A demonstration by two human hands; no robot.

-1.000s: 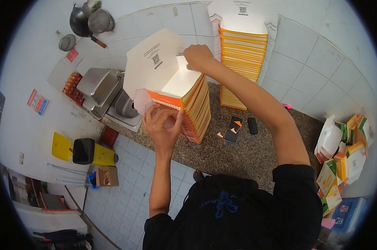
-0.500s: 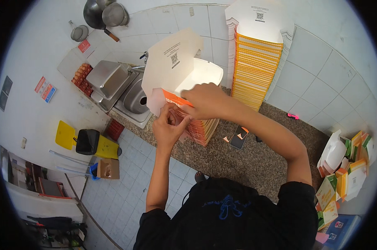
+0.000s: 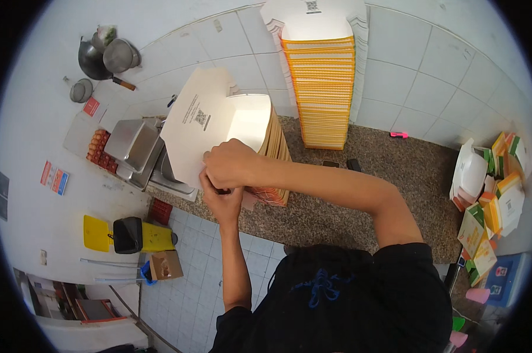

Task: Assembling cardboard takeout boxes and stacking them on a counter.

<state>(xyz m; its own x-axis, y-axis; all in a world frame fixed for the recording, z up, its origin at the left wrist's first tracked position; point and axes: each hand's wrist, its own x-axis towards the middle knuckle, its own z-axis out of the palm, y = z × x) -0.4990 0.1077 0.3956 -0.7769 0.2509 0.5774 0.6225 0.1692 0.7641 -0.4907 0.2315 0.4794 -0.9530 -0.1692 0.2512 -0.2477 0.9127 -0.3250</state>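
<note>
An open white paper food box [image 3: 249, 120] tops a nested stack of boxes [image 3: 276, 154] on the speckled counter, its large printed lid flap [image 3: 186, 120] standing up to the left. My right hand [image 3: 232, 163] is closed over the box's near corner, knuckles up, with its fingertips hidden. Just below it, my left hand [image 3: 223, 203] has its thumb and fingers curled in a pinch at the same corner. The two hands touch or nearly touch, and they cover what lies between them. My right forearm crosses in front of the stack.
A taller stack of yellow-edged boxes [image 3: 322, 88] stands against the tiled wall. Along the counter [image 3: 336, 217] lie a pink marker [image 3: 399, 135] and a dark object [image 3: 353, 165]. Folded cartons [image 3: 486, 217] crowd the right side. The sink [image 3: 167, 170] and metal containers [image 3: 131, 141] are left.
My right hand has come left and down over the near corner, covering the orange panel that showed before. My left hand stays pinched there. The whole view has shifted, and my forearm now hides the phone more.
</note>
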